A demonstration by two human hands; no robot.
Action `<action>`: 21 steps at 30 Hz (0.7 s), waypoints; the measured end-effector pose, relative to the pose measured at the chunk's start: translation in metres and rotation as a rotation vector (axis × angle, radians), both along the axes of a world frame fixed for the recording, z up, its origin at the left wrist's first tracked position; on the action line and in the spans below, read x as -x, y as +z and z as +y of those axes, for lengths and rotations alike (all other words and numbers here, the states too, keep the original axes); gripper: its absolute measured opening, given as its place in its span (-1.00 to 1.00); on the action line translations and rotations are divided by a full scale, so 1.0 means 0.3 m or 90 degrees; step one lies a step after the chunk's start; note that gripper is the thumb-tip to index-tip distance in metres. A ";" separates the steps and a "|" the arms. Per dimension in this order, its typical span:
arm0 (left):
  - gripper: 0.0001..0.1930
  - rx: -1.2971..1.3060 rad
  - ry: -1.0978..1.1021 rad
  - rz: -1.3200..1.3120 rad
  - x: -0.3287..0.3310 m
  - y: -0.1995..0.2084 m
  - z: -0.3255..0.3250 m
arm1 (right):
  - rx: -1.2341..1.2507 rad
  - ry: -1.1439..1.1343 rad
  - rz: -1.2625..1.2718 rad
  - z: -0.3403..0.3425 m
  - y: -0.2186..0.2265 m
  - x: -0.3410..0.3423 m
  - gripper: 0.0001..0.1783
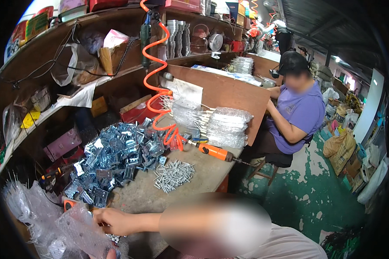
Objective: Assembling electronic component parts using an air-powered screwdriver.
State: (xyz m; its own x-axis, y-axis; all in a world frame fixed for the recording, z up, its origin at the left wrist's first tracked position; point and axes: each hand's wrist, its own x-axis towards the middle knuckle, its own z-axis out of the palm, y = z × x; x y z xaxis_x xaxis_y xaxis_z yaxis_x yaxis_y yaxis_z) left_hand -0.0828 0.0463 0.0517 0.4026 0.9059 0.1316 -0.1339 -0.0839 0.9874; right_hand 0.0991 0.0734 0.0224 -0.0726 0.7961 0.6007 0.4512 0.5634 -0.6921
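Note:
My right hand (113, 222) reaches in over the near left of the bench, fingers curled; whatever they pinch is hidden. It is beside a sheet of clear bubble wrap (80, 233). Below it, at the lower edge, only a fingertip or two of my left hand (110, 254) show, close to the bubble wrap; its grip is out of sight. Between the hands lie small shiny metal nuts (113, 237). Beyond them rises a big heap of bluish metal brackets (121, 151), with a pile of silver screws (173, 175) to its right.
An orange power screwdriver (214, 152) lies at the bench's right edge. Bubble-wrapped bundles (229, 125) stand against a brown partition (233, 95). A coiled orange hose (151, 82) hangs over the bench (199, 181). A co-worker in purple (296, 108) sits beyond the partition.

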 end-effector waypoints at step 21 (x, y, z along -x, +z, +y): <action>-0.40 0.226 -0.087 -0.176 -0.146 -0.082 0.182 | 0.456 0.279 0.924 0.193 -0.007 -0.344 -0.82</action>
State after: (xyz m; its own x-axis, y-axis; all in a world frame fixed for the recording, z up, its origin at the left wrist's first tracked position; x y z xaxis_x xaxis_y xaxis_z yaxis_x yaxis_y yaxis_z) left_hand -0.0391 0.1009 0.0272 0.5154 0.8550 -0.0577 -0.3820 0.2895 0.8776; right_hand 0.2023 0.1312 0.0202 -0.0968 0.9916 -0.0861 -0.8440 -0.1276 -0.5209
